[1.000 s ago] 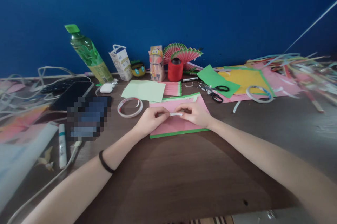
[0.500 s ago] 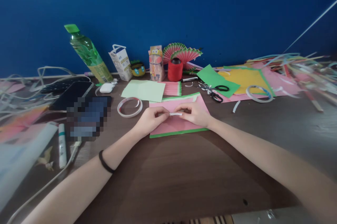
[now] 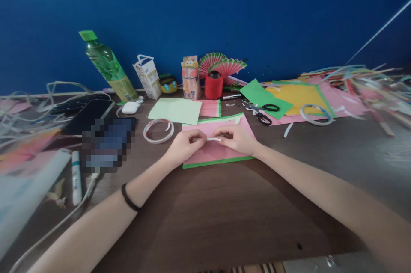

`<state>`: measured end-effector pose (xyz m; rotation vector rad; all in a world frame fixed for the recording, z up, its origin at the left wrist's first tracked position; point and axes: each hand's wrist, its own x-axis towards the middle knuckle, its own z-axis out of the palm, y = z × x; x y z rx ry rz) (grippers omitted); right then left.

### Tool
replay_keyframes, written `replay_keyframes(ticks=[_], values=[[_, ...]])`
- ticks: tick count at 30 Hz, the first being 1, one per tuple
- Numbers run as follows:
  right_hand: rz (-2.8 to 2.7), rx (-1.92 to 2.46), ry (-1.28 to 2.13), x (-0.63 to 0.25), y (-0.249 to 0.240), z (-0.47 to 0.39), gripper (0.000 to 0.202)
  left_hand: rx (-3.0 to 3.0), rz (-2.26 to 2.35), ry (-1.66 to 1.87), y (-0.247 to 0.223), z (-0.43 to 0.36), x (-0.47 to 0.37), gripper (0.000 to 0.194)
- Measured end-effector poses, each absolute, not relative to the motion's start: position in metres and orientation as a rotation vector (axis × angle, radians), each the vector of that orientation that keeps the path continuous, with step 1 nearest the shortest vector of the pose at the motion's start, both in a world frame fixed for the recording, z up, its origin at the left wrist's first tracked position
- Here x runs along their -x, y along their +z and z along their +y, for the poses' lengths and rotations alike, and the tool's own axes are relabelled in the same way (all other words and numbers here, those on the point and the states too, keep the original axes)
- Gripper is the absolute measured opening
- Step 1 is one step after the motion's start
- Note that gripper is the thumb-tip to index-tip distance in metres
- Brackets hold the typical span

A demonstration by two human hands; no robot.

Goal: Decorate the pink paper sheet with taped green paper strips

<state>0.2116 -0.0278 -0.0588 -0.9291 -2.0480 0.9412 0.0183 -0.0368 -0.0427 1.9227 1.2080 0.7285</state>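
Note:
Between my two hands a short narrow white strip [image 3: 213, 139] is stretched, looking like a piece of tape. My left hand [image 3: 186, 146] pinches its left end, and my right hand [image 3: 236, 138] pinches the right end. Under both hands lies a pink sheet [image 3: 218, 152] with green bands along its front and back edges. A whitish strip [image 3: 237, 120] runs along the sheet's back edge. Behind the sheet are a pale green paper [image 3: 175, 110] and a pleated pink paper [image 3: 211, 108]. A tape roll [image 3: 158, 141] lies left of my left hand.
Black-handled scissors [image 3: 265, 118], a green paper [image 3: 265, 97], a yellow paper [image 3: 298, 97] and another tape roll [image 3: 316, 123] lie to the right. A green bottle [image 3: 109, 65], a carton [image 3: 147, 77] and a red cylinder [image 3: 213, 87] stand by the wall. Phones and cables crowd the left.

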Motion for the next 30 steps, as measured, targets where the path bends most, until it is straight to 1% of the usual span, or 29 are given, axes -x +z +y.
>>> replay_keyframes(ticks=[13,30], values=[[-2.034,0.935,0.948,-0.2105,-0.0627,-0.027,0.02,-1.914,1.192,0.738,-0.0408,-0.0374,-0.02,0.014],[-2.045,0.93,0.94,-0.2094,-0.0611,-0.0273,0.019,-1.889,1.142,0.755,-0.0404,-0.037,-0.0198,0.011]])
